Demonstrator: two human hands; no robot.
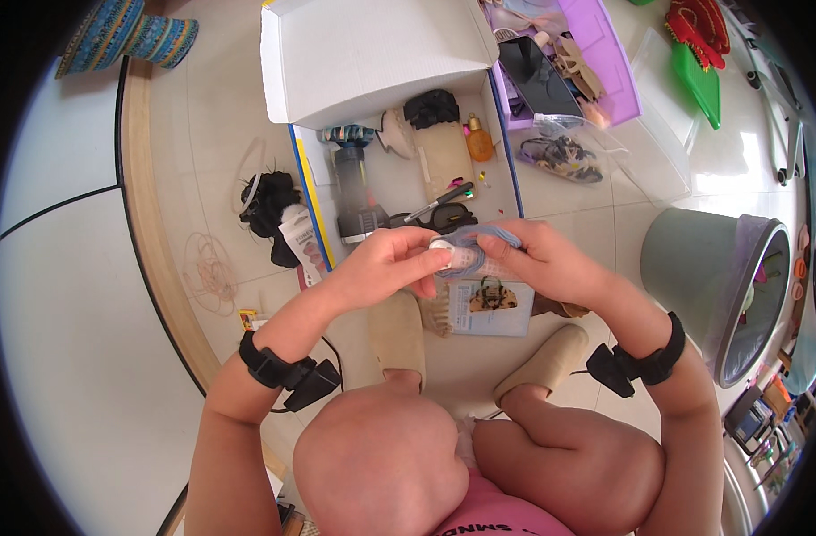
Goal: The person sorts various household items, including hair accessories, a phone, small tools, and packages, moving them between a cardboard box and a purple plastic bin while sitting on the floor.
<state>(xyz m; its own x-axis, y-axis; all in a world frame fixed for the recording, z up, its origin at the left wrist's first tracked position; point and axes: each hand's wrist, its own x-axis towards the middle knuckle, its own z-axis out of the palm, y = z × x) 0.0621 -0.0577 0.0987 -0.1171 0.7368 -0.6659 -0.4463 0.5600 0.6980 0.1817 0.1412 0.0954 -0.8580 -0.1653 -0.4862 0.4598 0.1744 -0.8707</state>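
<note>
Both my hands are in front of an open white cardboard box [287,174], at its near edge. Between them is a small pale pink cylinder [467,258] with a white round end [440,246]. A light blue soft band [458,238], perhaps cloth or cord, loops around it. My left hand [391,258] pinches the white end between thumb and fingers. My right hand [542,251] grips the blue band and the cylinder's other end, hiding part of both. In the box lie a black-framed pair of glasses [451,218], a pen [438,202], an orange bottle [479,142] and a black scrunchie [431,109].
A flat light blue package [491,321] and a tortoiseshell hair claw [493,298] lie below my hands, between my slippers [396,328]. On the right are a purple bin [612,60] holding a phone [540,77] and a grey-green wastebasket [689,275]. Black scrunchies [274,201] lie left.
</note>
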